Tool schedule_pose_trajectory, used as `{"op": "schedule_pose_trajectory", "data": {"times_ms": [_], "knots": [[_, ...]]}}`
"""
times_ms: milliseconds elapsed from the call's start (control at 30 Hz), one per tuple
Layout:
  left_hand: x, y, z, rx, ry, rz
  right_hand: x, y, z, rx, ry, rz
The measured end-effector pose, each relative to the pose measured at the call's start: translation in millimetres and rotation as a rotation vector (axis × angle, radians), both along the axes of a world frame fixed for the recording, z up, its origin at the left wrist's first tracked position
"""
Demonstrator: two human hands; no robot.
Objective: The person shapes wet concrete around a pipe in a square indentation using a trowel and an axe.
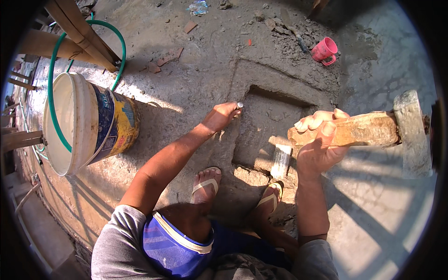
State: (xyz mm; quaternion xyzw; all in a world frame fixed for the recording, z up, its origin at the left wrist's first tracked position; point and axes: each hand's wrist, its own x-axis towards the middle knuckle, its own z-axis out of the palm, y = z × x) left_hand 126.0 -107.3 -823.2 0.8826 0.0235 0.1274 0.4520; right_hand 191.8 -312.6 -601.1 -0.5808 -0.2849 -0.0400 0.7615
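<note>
My left hand (pixel 223 116) is closed around a short metal chisel (pixel 239 105), its round top showing above the fist, at the left edge of a square recess (pixel 270 116) cut into rough grey concrete. In my right hand (pixel 317 149) is a hammer's thick wooden handle (pixel 366 128), raised with its grey metal head (pixel 410 133) to the right. Below that hand, a short pale cylinder (pixel 281 161) lies at the recess's lower right corner.
A large bucket (pixel 112 126) with a green hose (pixel 122 51) stands at left beside wooden poles (pixel 74 32). A pink mug (pixel 322 49) lies near rubble at upper right. Broken tile pieces (pixel 168 58) are scattered above. My sandalled feet (pixel 205 186) are just below the recess.
</note>
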Motion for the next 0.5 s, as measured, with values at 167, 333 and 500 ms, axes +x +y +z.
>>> {"op": "schedule_pose_trajectory", "data": {"times_ms": [167,333,500], "knots": [[3.0,-10.7,7.0,-0.032,0.046,-0.005,-20.7,-46.1,-118.7,-1.170,0.064,0.027],[-2.4,-12.0,2.3,-0.038,-0.032,-0.013,-3.8,-22.0,-50.3,-0.952,0.326,0.039],[-7.8,-9.0,-2.7,-0.088,0.017,0.008,-2.3,8.8,18.6,-0.141,0.088,-0.103]]}}
